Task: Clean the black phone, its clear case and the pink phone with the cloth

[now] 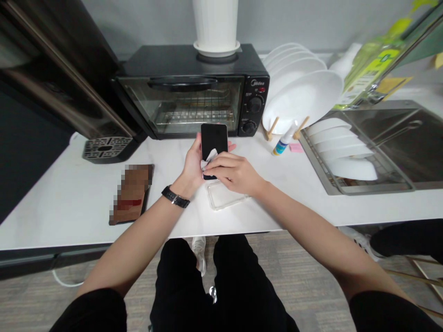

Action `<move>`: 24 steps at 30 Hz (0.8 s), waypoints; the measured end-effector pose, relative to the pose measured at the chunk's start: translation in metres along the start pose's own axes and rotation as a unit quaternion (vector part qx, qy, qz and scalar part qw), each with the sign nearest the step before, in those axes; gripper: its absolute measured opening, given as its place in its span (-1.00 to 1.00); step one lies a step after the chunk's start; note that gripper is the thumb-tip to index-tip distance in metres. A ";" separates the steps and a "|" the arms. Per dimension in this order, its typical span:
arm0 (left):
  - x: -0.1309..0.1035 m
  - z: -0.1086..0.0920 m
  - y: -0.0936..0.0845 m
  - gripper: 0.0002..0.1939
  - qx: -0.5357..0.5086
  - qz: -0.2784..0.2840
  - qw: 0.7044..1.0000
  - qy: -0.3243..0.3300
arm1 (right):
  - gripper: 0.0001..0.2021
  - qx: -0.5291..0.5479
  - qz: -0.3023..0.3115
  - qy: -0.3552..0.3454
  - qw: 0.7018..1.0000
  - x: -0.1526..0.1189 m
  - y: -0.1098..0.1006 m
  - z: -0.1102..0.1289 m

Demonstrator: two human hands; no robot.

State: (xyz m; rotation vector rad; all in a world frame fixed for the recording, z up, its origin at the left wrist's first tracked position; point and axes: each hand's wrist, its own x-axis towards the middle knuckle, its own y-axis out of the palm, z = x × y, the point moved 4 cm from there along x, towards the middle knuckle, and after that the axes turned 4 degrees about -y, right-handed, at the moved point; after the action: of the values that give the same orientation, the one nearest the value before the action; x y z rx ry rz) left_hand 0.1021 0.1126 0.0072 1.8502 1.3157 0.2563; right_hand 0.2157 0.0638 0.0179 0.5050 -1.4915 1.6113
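Observation:
A black-screened smartphone [213, 137] rests in my left hand [193, 165], which is wrapped round its left edge and underside, with fingertips showing past the right edge. My right hand [237, 173] pinches a crumpled white wipe [210, 157] against the lower part of the screen. Beneath my hands a clear phone case [224, 202] lies on the white counter. To the right stands a small spray bottle [283, 142] with a blue and yellow label, and a pink piece [296, 147] lies beside it.
A black toaster oven [194, 106] stands behind my hands, with a white pot [217, 27] on top. White plates [301, 94] fill a wooden rack at right, near bowls [342, 147] by the sink [422, 152]. A partly pixelated dark flat object [133, 193] lies left.

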 end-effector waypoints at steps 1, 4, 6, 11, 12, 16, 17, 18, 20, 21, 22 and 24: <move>0.000 -0.004 -0.002 -0.36 -0.004 -0.009 1.000 0.024 | -0.70 0.006 0.010 -0.007 1.000 -0.001 -0.001 0.001; -0.002 -0.013 -0.004 -0.31 -0.013 -0.019 0.998 0.065 | -0.71 0.008 0.013 -0.001 1.000 -0.003 -0.009 -0.001; -0.003 -0.016 -0.002 -0.28 -0.013 -0.009 0.998 0.064 | -0.72 -0.007 -0.002 0.012 1.000 -0.004 -0.017 -0.005; 0.000 -0.009 0.001 -0.43 -0.007 0.017 0.999 0.030 | -0.69 -0.077 -0.068 0.056 0.993 -0.010 -0.034 -0.021; 0.001 -0.006 0.001 -0.48 -0.007 0.019 1.000 0.018 | -0.68 -0.089 -0.084 0.065 0.990 -0.012 -0.037 -0.024; 0.003 0.007 0.001 -0.54 0.005 0.040 0.999 -0.035 | -0.68 -0.116 -0.136 0.099 0.979 -0.018 -0.044 -0.033; 0.003 0.009 0.002 -0.55 0.010 0.042 0.998 -0.047 | -0.68 -0.118 -0.144 0.105 0.977 -0.019 -0.045 -0.033; 0.002 0.011 0.002 -0.57 0.016 0.041 0.997 -0.057 | -0.68 -0.120 -0.150 0.109 0.975 -0.019 -0.046 -0.033; 0.000 0.014 0.003 -0.60 0.029 0.036 0.996 -0.077 | -0.69 -0.122 -0.162 0.113 0.973 -0.018 -0.046 -0.031; -0.001 0.016 0.003 -0.61 0.033 0.035 0.995 -0.085 | -0.69 -0.123 -0.167 0.113 0.972 -0.018 -0.045 -0.030; -0.002 0.017 0.004 -0.62 0.032 0.035 0.995 -0.090 | -0.69 -0.122 -0.169 0.112 0.972 -0.016 -0.044 -0.028; -0.003 0.018 0.005 -0.64 0.022 0.035 0.995 -0.088 | -0.70 -0.113 -0.158 0.107 0.975 -0.013 -0.038 -0.023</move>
State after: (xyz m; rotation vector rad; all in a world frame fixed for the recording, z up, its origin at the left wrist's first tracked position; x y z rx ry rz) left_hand 0.1147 0.1001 0.0002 1.9123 1.1453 0.0985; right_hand 0.2595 0.0784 0.0257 0.4027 -1.3359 1.1922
